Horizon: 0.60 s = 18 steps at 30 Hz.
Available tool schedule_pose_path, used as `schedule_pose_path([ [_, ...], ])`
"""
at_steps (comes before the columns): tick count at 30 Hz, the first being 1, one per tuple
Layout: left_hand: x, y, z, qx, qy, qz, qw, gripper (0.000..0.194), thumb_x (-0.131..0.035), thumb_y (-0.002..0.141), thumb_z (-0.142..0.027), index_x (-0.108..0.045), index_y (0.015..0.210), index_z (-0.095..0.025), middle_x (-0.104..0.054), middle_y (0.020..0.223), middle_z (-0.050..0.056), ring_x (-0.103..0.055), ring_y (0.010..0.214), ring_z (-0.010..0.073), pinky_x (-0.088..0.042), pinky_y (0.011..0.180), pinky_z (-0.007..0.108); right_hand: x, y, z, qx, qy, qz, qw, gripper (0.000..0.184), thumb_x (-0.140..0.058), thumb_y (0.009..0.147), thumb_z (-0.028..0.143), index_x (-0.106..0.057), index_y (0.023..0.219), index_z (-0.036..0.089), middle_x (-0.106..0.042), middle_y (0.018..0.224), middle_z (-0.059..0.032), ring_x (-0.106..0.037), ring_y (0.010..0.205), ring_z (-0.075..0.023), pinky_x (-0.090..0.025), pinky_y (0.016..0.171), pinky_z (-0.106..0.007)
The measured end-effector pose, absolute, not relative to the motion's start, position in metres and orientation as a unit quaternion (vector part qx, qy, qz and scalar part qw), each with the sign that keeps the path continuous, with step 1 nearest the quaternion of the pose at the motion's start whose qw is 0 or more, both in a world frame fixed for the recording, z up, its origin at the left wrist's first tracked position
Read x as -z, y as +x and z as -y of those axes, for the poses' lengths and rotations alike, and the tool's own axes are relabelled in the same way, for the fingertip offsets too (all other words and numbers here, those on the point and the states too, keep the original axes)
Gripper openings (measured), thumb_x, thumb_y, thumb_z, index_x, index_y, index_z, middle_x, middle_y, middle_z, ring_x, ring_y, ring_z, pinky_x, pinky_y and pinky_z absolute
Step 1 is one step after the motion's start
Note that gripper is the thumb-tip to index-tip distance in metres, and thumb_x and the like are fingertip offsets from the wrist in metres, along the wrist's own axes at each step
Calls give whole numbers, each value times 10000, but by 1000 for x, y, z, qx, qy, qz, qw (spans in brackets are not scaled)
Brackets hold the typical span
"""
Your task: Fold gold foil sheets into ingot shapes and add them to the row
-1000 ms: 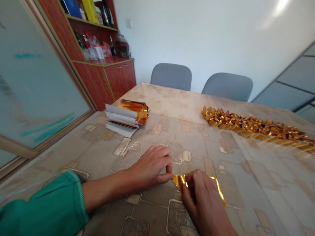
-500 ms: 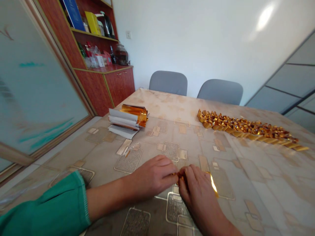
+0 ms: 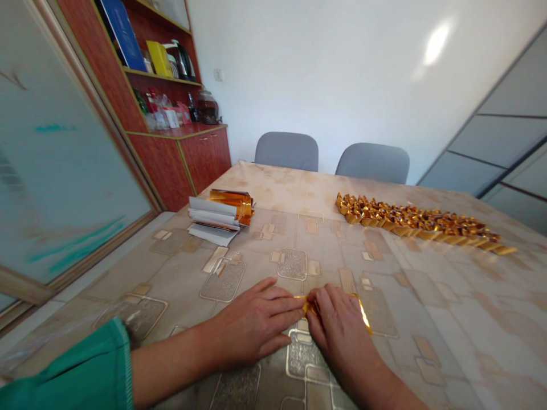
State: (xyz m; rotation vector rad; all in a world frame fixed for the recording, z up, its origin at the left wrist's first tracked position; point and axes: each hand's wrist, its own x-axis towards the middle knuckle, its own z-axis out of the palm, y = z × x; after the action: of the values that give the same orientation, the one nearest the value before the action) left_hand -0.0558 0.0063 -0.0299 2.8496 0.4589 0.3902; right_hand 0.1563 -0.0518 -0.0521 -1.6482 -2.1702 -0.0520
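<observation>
left hand (image 3: 254, 324): fingers extended to the foil, grip unclear | right hand (image 3: 337, 324): curled, gripping crinkled gold foil sheet (image 3: 361, 312) | sheet between hands above beige patterned counter (image 3: 427, 307) | done: long row of folded gold foil pieces (image 3: 410, 222) | remaining: curled gold foil on white paper stack (image 3: 231, 199)

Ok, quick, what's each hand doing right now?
Left hand: open, fingertips touching the gold foil, not clearly gripping it.
Right hand: closed, fingers curled over the gold foil, holding it.

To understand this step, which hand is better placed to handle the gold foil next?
Probably the right hand: its fingers press on top of the gold foil, while the left hand only reaches its edge.
</observation>
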Motion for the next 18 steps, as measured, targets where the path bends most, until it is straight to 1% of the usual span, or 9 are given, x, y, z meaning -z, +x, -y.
schedule_pose_path([
  [2,29,-57,-5,-128,971,-162,117,474,-556,959,-384,-481,1399,-226,-607,1374,64,-553,1243,219,-225,1176,452,52,157,53,13,-590,781,207,81,-557,877,145,-553,927,210,-600,868,-51,-572,821,-262,-399,740,-393],
  [5,27,-57,-3,-129,970,-172,112,493,-561,954,-404,-469,1410,-243,-601,1381,67,-554,1247,215,-192,1189,474,51,159,54,13,-589,781,208,90,-568,878,153,-559,950,206,-602,884,-59,-572,834,-269,-414,750,-408],
  [9,24,-55,-1,-117,973,-177,90,508,-590,931,-432,-478,1396,-259,-590,1389,64,-552,1239,229,-193,1186,487,50,162,56,10,-586,784,206,127,-602,862,151,-571,973,205,-607,897,-62,-576,836,-269,-434,757,-419],
  [13,22,-55,2,-102,977,-176,66,508,-620,901,-476,-499,1362,-301,-574,1394,52,-546,1225,246,-208,1172,509,47,166,61,-2,-581,787,208,217,-650,849,176,-589,1054,209,-617,931,-64,-586,854,-273,-450,768,-428],
  [16,21,-55,3,-101,977,-177,69,524,-610,902,-491,-482,1373,-302,-561,1400,52,-534,1228,254,-210,1166,522,43,168,62,-35,-584,782,216,251,-659,857,191,-592,1098,205,-619,961,-66,-590,878,-263,-454,783,-412],
  [18,19,-54,4,-92,977,-180,75,528,-602,903,-502,-475,1376,-307,-546,1409,55,-524,1227,265,-211,1158,545,39,173,60,-76,-589,775,217,245,-667,845,176,-603,1080,205,-618,955,-56,-589,865,-240,-451,770,-375],
])
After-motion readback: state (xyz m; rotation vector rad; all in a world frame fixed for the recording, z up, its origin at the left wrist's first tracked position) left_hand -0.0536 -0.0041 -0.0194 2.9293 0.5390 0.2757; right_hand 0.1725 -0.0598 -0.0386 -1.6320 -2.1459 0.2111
